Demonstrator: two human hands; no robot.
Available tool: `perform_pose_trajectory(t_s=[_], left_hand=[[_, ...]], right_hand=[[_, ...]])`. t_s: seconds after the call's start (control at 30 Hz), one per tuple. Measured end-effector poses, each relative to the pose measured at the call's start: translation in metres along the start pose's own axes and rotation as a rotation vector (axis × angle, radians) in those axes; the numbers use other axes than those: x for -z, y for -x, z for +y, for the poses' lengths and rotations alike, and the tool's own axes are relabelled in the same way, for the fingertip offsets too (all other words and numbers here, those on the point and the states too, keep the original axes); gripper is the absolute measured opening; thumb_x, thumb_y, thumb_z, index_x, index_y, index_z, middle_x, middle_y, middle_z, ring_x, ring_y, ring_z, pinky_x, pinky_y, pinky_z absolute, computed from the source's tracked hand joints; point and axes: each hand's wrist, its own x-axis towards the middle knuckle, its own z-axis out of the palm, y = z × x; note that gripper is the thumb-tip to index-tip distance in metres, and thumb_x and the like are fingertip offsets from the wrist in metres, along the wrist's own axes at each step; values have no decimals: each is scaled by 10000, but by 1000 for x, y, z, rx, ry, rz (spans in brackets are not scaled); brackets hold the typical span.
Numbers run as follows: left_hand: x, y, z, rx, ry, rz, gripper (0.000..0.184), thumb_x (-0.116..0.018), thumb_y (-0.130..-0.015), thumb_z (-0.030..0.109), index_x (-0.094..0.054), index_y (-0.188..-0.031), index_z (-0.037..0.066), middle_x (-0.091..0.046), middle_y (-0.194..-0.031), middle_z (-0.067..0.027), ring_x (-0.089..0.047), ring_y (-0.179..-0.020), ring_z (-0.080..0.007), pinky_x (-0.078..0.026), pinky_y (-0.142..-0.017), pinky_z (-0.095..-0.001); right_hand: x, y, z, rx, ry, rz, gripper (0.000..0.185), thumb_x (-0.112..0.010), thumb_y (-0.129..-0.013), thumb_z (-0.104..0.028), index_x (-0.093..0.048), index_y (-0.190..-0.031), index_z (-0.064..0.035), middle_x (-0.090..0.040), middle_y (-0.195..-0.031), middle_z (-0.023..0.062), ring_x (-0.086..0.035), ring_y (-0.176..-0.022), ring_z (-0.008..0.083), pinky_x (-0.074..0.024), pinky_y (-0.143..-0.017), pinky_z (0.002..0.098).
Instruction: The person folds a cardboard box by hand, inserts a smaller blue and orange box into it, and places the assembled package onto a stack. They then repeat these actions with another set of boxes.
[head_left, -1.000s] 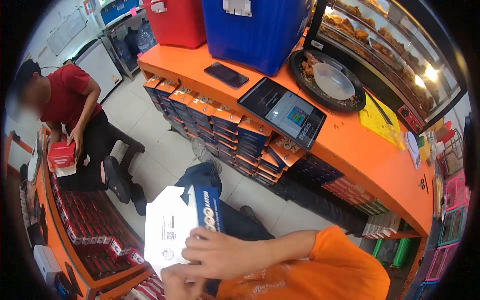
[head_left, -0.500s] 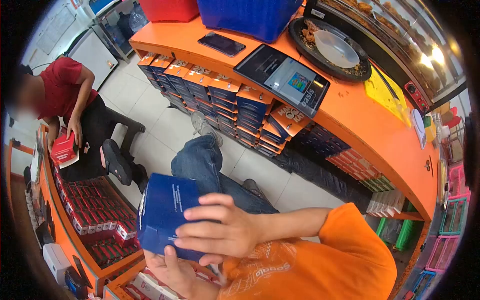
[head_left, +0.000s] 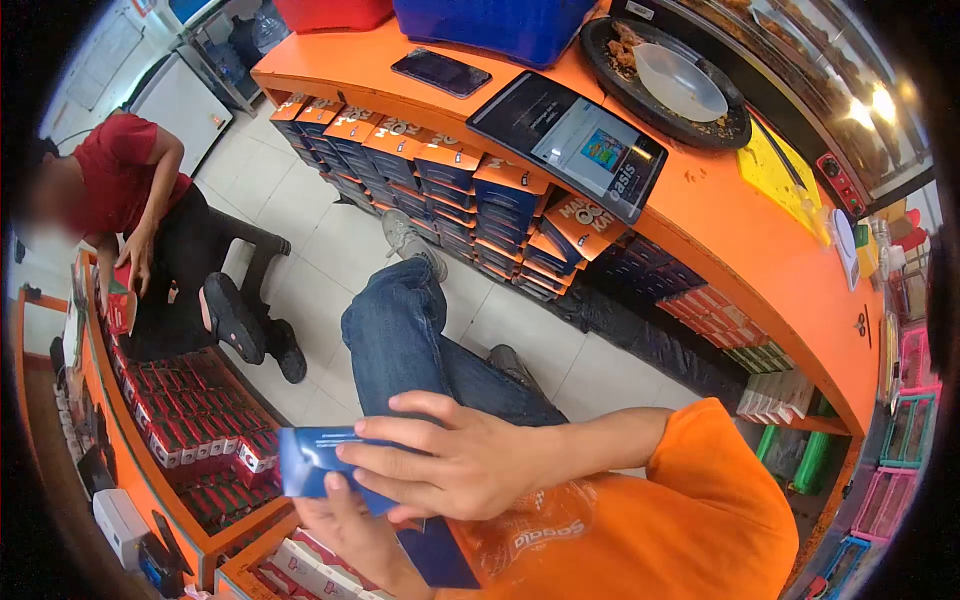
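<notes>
A blue cardboard box [head_left: 318, 456] with small white print is between my two hands, in front of my lap. My right hand [head_left: 450, 460] lies across its top, fingers bent over the print and pressed against the card. From below, my left hand [head_left: 350, 530] grips the near side, its thumb up on the blue face and its other fingers mostly hidden. A darker blue panel [head_left: 440, 555] sticks out below my right wrist, against my orange shirt. Whether the box is folded flat or standing open, I cannot tell.
At the left, a seated co-worker in a red shirt [head_left: 120, 170] holds a red box [head_left: 122, 305]. Stacked red boxes [head_left: 190, 410] fill a shelf below. Blue-and-orange boxes [head_left: 420, 160] line the orange counter [head_left: 740, 230], which bears a tablet [head_left: 570, 145] and a phone [head_left: 440, 72].
The blue box has turned in my hands; its large face no longer shows, only a narrower strip and a dark panel below. The co-worker's red box has tilted.
</notes>
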Motion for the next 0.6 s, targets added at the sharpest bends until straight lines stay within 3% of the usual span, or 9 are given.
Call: perform_pose_trajectory(t_s=[0.2, 0.3, 0.37, 0.4, 0.43, 0.47, 0.53, 0.57, 0.6], left_hand=[[-14, 8, -18, 149, 68, 33, 395, -560, -958, 133, -434, -1283, -52, -601, -1160, -168, -609, -1008, -209, -505, -865, -323], [-13, -5, -15, 188, 1, -156, 379, -560, -935, 55, -428, -1266, -73, -618, -1083, -192, -664, -827, -215, -571, -653, -288], [-21, -12, -16, 202, 56, -177, 387, -569, -922, 43, -427, -1261, -80, -618, -1072, -204, -677, -780, -235, -589, -634, -300], [-25, -16, -17, 225, 101, -196, 395, -578, -910, 31, -426, -1255, -88, -617, -1061, -216, -690, -733, -255, -607, -616, -312], [-29, -20, -20, 195, 110, -150, 435, -665, -878, 97, -459, -1236, -41, -647, -1016, -164, -689, -754, -195, -598, -602, -264], [-29, -25, -23, 179, 123, -153, 435, -665, -878, 97, -459, -1236, -41, -647, -1016, -164, -689, -754, -195, -598, -602, -264], [-22, -34, -38, 74, 83, -65, 405, -641, -877, 63, -475, -1205, -107, -628, -1059, -216, -700, -777, -297, -615, -684, -343], [-9, -36, -69, -167, -67, 23, 433, -691, -852, 97, -508, -1198, -88, -645, -1054, -180, -690, -853, -299, -574, -789, -377], [5, -34, -76, -79, -229, -48, 459, -709, -806, 54, -528, -1212, -62, -648, -1081, -151, -665, -945, -287, -516, -893, -393]], right_hand=[[16, 1, 14, -202, -80, -44, 296, -730, -770, -278, -652, -876, -12, -587, -1093, 137, -559, -1072, 313, -432, -917, 451], [26, -2, 26, -374, -266, -167, 331, -764, -763, -255, -588, -938, -37, -553, -1039, 130, -559, -1025, 318, -441, -888, 403], [38, -7, 43, -486, -426, -293, 460, -773, -774, -192, -529, -1128, -27, -552, -1093, 136, -543, -1071, 329, -441, -915, 375], [40, -5, 47, -472, -409, -293, 460, -773, -774, -192, -529, -1128, -27, -552, -1093, 136, -543, -1071, 329, -441, -915, 375], [39, -1, 50, -559, -466, -109, 450, -740, -791, -144, -525, -1167, -19, -551, -1136, 139, -526, -1120, 326, -431, -949, 371], [39, 5, 53, -641, -523, 77, 446, -708, -808, -95, -521, -1205, -10, -549, -1179, 142, -510, -1168, 324, -421, -983, 367], [43, 21, 58, -273, -481, -97, 559, -668, -779, -53, -523, -1320, -61, -518, -1293, 150, -441, -1270, 356, -341, -1065, 471], [45, 19, 50, -242, -413, -211, 584, -688, -770, -76, -529, -1331, -103, -504, -1310, 139, -419, -1285, 367, -321, -1067, 505], [46, 18, 41, -219, -346, -319, 610, -709, -760, -99, -536, -1343, -144, -491, -1327, 128, -397, -1300, 378, -301, -1069, 538]])
